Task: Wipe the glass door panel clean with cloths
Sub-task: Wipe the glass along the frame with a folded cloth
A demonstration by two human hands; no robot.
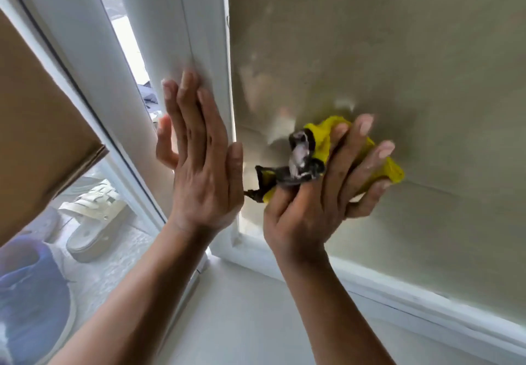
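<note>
The glass door panel fills the right half of the view, dull and smeared with pale streaks near its left edge. My right hand presses a bunched yellow cloth with dirty black and grey patches against the lower left part of the glass, fingers curled round it. My left hand lies flat with straight fingers on the white door frame just left of the glass, holding nothing.
A brown cardboard box juts in at the left. Pale sandals and a blue tub show low at the left, seen through another pane. The white bottom rail runs under the glass, with pale floor below.
</note>
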